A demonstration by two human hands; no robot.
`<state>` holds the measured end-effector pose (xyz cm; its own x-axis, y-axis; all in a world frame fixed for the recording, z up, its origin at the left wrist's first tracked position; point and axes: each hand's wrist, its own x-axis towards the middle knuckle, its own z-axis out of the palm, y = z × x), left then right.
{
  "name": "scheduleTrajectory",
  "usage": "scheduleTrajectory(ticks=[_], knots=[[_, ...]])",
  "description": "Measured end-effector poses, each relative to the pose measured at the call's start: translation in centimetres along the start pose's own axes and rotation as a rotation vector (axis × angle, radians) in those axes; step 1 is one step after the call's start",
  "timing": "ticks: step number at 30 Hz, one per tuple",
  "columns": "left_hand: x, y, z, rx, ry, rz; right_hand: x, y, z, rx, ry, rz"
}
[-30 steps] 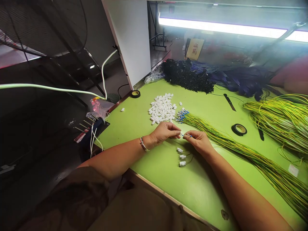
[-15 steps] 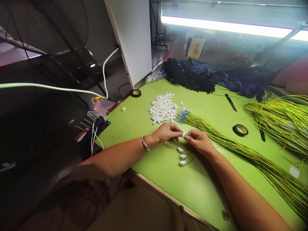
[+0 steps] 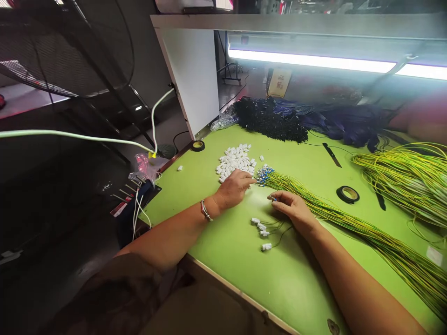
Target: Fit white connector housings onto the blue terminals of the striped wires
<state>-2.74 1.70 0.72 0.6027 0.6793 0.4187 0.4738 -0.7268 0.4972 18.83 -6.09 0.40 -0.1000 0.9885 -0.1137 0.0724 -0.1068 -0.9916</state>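
My left hand [image 3: 234, 188] reaches forward over the green table [image 3: 244, 260], its fingertips at the near edge of a pile of small white connectors [image 3: 236, 160]. Whether anything is between its fingers is hidden. My right hand [image 3: 291, 207] rests on the table beside a long bundle of yellow-green wires [image 3: 349, 218] and pinches the blue-tipped end of one wire [image 3: 273, 199]. Several wires with white connectors fitted [image 3: 261, 231] lie just in front of my right hand.
A roll of black tape [image 3: 347, 194] and a black knife [image 3: 331, 155] lie right of the bundle. More yellow-green wire [image 3: 408, 179] is heaped at the right, dark wire bundles [image 3: 275, 118] at the back. A second tape roll [image 3: 198, 145] sits by the white panel.
My hands have parted: the left went forward to the connector pile, and the right stayed by the bundle. One more fitted wire now lies with the others. The camera tilted up a little.
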Motion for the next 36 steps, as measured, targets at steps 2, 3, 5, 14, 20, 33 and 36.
scheduleTrajectory(ticks=[2, 3, 5, 14, 20, 33, 36], knots=[[0.5, -1.2, 0.5, 0.103, -0.054, 0.030, -0.1, -0.1, -0.1, 0.002, -0.009, 0.026], [0.6, -1.6, 0.7, 0.141, -0.081, 0.034, -0.1, -0.1, -0.1, -0.011, -0.005, 0.038], [0.7, -2.1, 1.1, 0.197, -0.104, 0.029, -0.1, 0.0, 0.1, -0.055, 0.023, 0.046], [-0.3, 0.3, 0.7, -0.490, 0.027, -0.327, -0.2, -0.3, 1.2, -0.186, 0.157, -0.008], [-0.8, 2.0, 1.4, -1.112, -0.156, -0.663, -0.4, -0.3, 1.0, -0.292, 0.154, -0.070], [-0.9, 1.9, 1.7, -1.163, -0.243, -0.698, -0.4, -0.5, 1.3, -0.465, 0.119, -0.161], [-0.9, 2.1, 1.6, -1.092, -0.248, -0.671, -0.4, -0.4, 1.3, -0.498, 0.124, -0.174]])
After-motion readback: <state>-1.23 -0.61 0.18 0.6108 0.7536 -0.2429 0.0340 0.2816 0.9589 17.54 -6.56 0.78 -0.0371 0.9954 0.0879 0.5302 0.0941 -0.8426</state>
